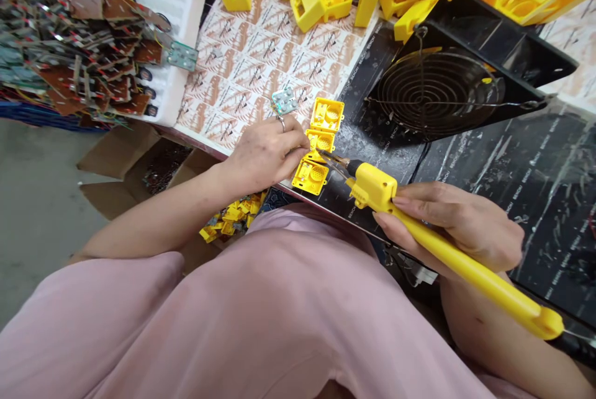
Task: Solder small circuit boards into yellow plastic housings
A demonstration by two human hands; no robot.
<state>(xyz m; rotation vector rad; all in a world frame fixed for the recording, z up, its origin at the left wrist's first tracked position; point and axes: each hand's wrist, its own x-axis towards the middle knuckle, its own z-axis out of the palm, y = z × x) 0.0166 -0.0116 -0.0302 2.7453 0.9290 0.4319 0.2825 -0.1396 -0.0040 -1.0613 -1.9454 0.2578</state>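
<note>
Gripping the soldering tool (465, 267), the right hand (479, 222) is held at four o'clock from the middle casing (325, 139) on the tabletop (484, 163); at nine, the left hand (269, 148), bunched closed, its hold unclear, could be burned by a slip. Two is blocked by a fan (431, 89), twelve by heaped casings (309, 5).

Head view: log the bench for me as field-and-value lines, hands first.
Left grip: fingertips at the middle yellow casing; hold unclear
Right grip: closed around the yellow soldering tool
Tool tip: at the middle yellow casing
Casing row: three, interiors facing up
Loose circuit board: on the patterned sheet
Black fan: beyond the soldering tool
White tray: at left, beside heaped circuit boards
</note>
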